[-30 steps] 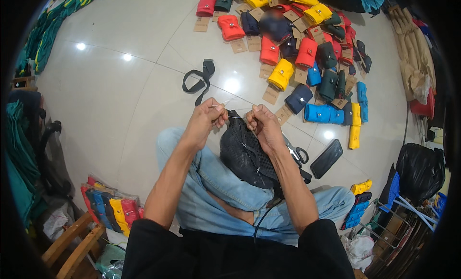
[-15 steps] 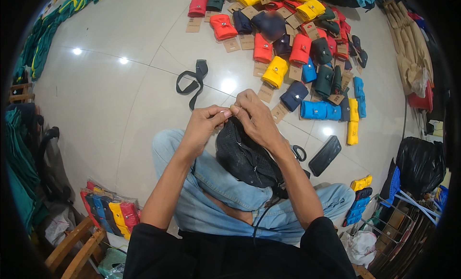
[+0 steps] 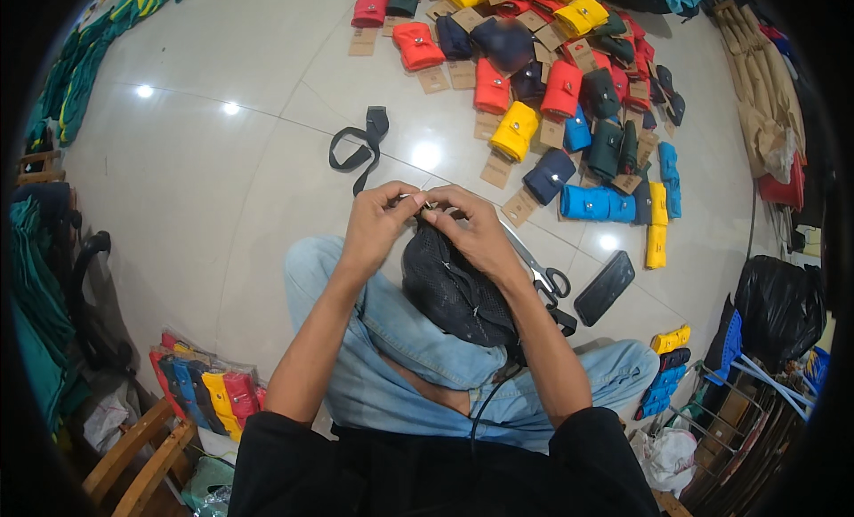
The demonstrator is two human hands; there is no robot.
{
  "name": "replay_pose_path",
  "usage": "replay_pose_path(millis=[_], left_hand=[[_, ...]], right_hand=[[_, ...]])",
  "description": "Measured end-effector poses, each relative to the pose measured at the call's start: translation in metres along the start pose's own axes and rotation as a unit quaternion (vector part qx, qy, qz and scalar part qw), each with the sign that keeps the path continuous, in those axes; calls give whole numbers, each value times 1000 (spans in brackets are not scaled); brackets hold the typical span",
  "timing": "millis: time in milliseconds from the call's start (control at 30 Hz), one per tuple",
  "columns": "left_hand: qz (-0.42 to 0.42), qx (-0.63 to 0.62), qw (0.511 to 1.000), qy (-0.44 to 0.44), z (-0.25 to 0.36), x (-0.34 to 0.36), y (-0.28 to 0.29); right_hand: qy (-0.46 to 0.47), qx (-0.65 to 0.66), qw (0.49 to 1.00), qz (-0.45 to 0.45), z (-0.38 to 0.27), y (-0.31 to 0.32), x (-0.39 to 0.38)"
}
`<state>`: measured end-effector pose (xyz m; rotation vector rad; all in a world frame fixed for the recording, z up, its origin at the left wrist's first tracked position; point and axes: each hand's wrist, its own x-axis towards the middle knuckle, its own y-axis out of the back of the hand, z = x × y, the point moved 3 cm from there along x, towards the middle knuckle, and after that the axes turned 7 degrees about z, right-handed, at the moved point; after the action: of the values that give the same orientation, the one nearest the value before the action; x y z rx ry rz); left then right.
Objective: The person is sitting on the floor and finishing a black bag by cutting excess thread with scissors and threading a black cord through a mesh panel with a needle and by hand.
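A black mesh bag (image 3: 455, 290) lies across my lap, its narrow end raised between my hands. My left hand (image 3: 375, 224) is closed in a pinch at that tip, on something too small to make out. My right hand (image 3: 470, 228) pinches the bag's top end, thumb and fingertips almost touching those of my left. Just beyond my right wrist, a pair of scissors (image 3: 544, 279) with black handles rests on the floor, partly hidden by my forearm. A black phone (image 3: 605, 288) lies to their right.
Rolled pouches (image 3: 514, 131) in red, yellow, blue and green, with cardboard tags, cover the far right floor. A black strap (image 3: 360, 148) lies ahead of my left hand. Packed colourful pouches (image 3: 209, 388) stand near left; a black plastic bag (image 3: 781, 295) is at right.
My right hand has lowered and turned slightly, its knuckles dropping toward the bag. More of the scissors shows beside my right forearm. Both hands stay together at the bag's tip.
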<state>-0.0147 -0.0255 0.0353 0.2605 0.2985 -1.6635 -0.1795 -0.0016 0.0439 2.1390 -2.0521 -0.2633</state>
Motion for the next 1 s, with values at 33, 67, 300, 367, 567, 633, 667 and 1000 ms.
replay_pose_path(millis=[33, 67, 300, 367, 567, 633, 667, 1000], left_hand=[[5, 4, 1000, 3, 3, -2, -1], [11, 8, 1000, 4, 6, -3, -1], [-68, 77, 994, 48, -3, 11, 11], [-111, 97, 985, 86, 1, 15, 15], [-113, 140, 983, 38, 10, 14, 13], [-94, 160, 982, -24, 6, 13, 12], [-85, 169, 980, -55, 6, 12, 11], [-70, 146, 985, -63, 5, 10, 5]], right_hand=[[-14, -24, 1000, 9, 1, 1, -2], [-25, -47, 998, 17, 2, 0, -2], [230, -178, 957, 10, -20, 10, 3], [242, -180, 953, -36, -13, 14, 4], [124, -105, 986, -37, -5, 17, 1], [64, -67, 995, -32, -1, 16, -1], [35, -50, 998, -30, 1, 16, -1], [132, -165, 976, 44, -6, 17, -2]])
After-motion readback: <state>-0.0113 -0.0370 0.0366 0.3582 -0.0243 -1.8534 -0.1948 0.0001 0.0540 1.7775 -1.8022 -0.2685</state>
